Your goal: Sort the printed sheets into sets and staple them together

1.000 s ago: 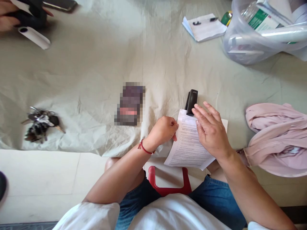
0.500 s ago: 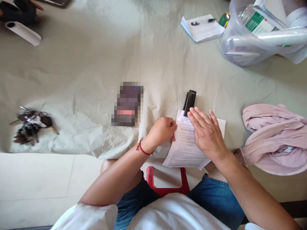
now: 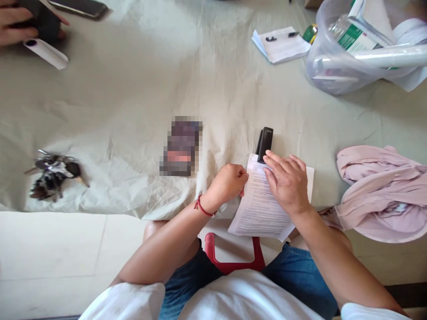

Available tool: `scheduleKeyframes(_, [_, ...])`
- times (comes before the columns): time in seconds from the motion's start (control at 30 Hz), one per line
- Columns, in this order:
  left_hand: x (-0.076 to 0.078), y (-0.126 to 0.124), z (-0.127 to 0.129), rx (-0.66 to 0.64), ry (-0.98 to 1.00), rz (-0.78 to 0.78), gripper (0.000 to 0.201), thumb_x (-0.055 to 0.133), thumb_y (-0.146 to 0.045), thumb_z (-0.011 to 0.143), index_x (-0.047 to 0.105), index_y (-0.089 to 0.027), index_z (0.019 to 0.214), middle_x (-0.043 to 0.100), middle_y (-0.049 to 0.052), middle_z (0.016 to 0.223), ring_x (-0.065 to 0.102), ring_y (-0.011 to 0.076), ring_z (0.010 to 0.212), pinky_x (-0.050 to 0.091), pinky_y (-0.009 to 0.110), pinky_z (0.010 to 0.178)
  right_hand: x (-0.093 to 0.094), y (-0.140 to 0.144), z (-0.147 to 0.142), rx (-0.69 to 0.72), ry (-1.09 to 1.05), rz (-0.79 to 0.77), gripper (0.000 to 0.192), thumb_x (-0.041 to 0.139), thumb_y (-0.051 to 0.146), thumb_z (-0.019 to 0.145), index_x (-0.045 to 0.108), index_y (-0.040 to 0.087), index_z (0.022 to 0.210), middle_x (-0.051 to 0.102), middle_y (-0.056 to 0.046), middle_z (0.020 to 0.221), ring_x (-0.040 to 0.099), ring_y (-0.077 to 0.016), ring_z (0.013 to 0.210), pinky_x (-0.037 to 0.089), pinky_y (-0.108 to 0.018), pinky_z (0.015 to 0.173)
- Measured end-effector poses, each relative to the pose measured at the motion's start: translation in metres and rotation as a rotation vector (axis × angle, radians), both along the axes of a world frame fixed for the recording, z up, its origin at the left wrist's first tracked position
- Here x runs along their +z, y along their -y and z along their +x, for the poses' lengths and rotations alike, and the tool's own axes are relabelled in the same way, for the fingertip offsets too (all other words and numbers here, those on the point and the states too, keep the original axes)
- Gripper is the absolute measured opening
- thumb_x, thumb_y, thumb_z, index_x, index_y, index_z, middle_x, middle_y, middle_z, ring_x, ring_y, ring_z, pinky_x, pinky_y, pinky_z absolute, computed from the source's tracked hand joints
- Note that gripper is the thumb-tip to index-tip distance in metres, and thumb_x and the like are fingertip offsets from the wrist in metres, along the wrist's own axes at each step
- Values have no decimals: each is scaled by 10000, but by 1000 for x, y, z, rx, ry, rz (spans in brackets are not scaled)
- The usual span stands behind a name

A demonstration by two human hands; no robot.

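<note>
The printed sheets (image 3: 258,209) lie at the near edge of the surface (image 3: 133,111), which is draped in a wrinkled pale cloth, and their lower corner overhangs that edge above a red stool (image 3: 233,262). The right hand (image 3: 287,184) rests flat on the upper right part of the sheets, fingers loosely spread and pressing down, gripping nothing. Its fingertips reach the near end of the black stapler (image 3: 264,144), which sits over the top left corner of the sheets. The left hand (image 3: 228,183) is curled into a loose fist at the left edge of the sheets, with thumb and fingertips at the paper; whether it actually pinches the paper I cannot tell.

The sheets' long axis is tilted, running from the lower left at the overhang to the upper right. The stapler's long axis runs nearly straight away from the person, leaning slightly to the right, its far end pointing toward the middle of the surface.

Just right of the sheets lies a pink garment (image 3: 380,191), near but apart. To the left, a blurred dark card (image 3: 181,146) sits close, and a bunch of keys (image 3: 53,174) well apart. Beyond the stapler the cloth is bare as far as a notepad (image 3: 282,44) and a clear plastic bag (image 3: 360,49) at the far right. Another person's hand (image 3: 20,26) is at the far left corner.
</note>
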State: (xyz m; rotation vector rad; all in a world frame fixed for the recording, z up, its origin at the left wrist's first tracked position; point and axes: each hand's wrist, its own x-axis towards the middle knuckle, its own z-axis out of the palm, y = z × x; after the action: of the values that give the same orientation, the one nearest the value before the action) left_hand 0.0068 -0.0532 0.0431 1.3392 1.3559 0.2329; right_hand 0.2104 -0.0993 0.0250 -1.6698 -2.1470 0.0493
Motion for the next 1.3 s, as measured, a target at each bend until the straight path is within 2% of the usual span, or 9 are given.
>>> scheduleKeyframes(0.13, [0, -1, -3, 8, 29, -11, 347, 595, -102, 1014, 608, -233, 693, 666, -23, 509, 536, 143, 517, 377, 296, 596, 5, -15, 0, -15, -92, 16, 326, 561, 252, 1169, 876, 238, 1251, 859, -111, 1396, 813, -319, 1279, 609, -548, 1187])
scheduleKeyframes(0.43, [2, -3, -8, -58, 45, 74, 292, 583, -161, 1027, 654, -234, 753, 678, -36, 527, 555, 149, 529, 419, 295, 633, 10, -69, 11, -108, -84, -61, 372, 536, 212, 1137, 850, 260, 1332, 808, -95, 1511, 801, -335, 1288, 618, -570, 1178])
scheduleKeyframes(0.57, [5, -7, -15, -105, 77, 144, 238, 590, -200, 1008, 654, -238, 782, 628, -55, 496, 532, 141, 493, 423, 286, 613, 13, -75, 42, -143, -211, -4, 309, 656, 294, 1088, 839, 254, 1334, 778, -121, 1543, 744, -348, 1420, 596, -565, 1233])
scheduleKeyframes(0.67, [6, -12, -27, -106, 172, 229, 196, 626, -281, 1012, 700, -227, 838, 580, -60, 503, 514, 127, 500, 421, 271, 596, 7, -57, 75, -283, -438, 53, 315, 670, 455, 1094, 835, 260, 1279, 819, -135, 1415, 793, -327, 1307, 656, -538, 1113])
scheduleKeyframes(0.8, [2, -18, -43, 53, 287, 382, 181, 690, -366, 1002, 763, -216, 933, 592, -41, 567, 536, 126, 530, 433, 268, 579, -11, -29, 98, -494, -935, 30, 537, 779, 705, 967, 778, 232, 1219, 859, -140, 1213, 840, -303, 1074, 684, -510, 969])
scheduleKeyframes(0.9, [-4, -25, -49, 227, 325, 468, 187, 733, -400, 991, 762, -223, 937, 617, -34, 584, 547, 123, 524, 440, 266, 579, -15, -18, 92, -443, -1231, -215, 632, 724, 832, 934, 743, 270, 1222, 865, -93, 1067, 846, -298, 947, 699, -475, 824])
scheduleKeyframes(1.07, [-13, -40, -49, 449, 290, 446, 246, 782, -469, 957, 725, -234, 912, 600, -38, 605, 544, 126, 526, 413, 265, 553, -3, -16, 65, -271, -1166, -444, 386, 899, 625, 907, 779, 274, 1015, 867, -39, 997, 842, -287, 971, 692, -486, 955])
scheduleKeyframes(1.17, [-17, -45, -43, 519, 327, 405, 256, 796, -461, 944, 695, -232, 889, 601, -42, 629, 525, 116, 524, 401, 263, 536, -1, -22, 58, -294, -1144, -396, 345, 920, 578, 893, 788, 264, 945, 851, -26, 906, 823, -276, 886, 689, -485, 914])
scheduleKeyframes(1.3, [-19, -41, -29, 578, 562, 364, 337, 867, -522, 923, 697, -237, 861, 652, -31, 712, 600, 119, 610, 498, 263, 610, -5, -40, 62, -344, -1248, -213, 391, 999, 577, 785, 790, 273, 915, 832, -2, 851, 793, -256, 796, 685, -465, 846])
